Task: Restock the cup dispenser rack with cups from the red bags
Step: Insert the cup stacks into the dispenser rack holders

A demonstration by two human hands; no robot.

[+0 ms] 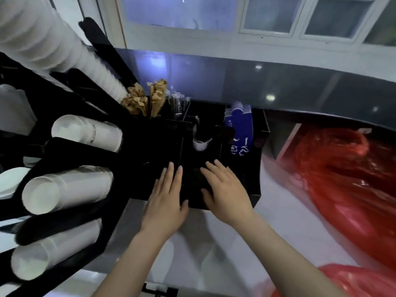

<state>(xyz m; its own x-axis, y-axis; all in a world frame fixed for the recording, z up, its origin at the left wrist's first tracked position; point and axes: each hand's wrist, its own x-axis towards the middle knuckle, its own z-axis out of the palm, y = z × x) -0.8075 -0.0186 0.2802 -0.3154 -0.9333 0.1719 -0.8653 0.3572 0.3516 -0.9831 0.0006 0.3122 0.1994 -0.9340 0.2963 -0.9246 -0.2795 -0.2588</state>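
At far left the black cup dispenser rack (pixel 70 146) holds white cup stacks (pixel 64 189) lying lengthwise, ends toward the viewer. The left hand (pixel 165 202) and right hand (pixel 227 194) rest flat, fingers straight and spread, on a black organizer (pixel 246 168). Red bags (pixel 347 179) lie at right on the pale surface (pixel 289 228), below windows (pixel 300 16).

The cup rack (pixel 70 151) on the left looks like matt black plastic, and the white cups (pixel 64 192) stacked in it have a smooth, dull paper look. At far centre, the tan packets (pixel 145 99) look like creased brown paper. The red bags (pixel 347 181) on the right are thin, glossy, wrinkled plastic, and the dark wall panel (pixel 300 88) behind shines like polished stone or glass.
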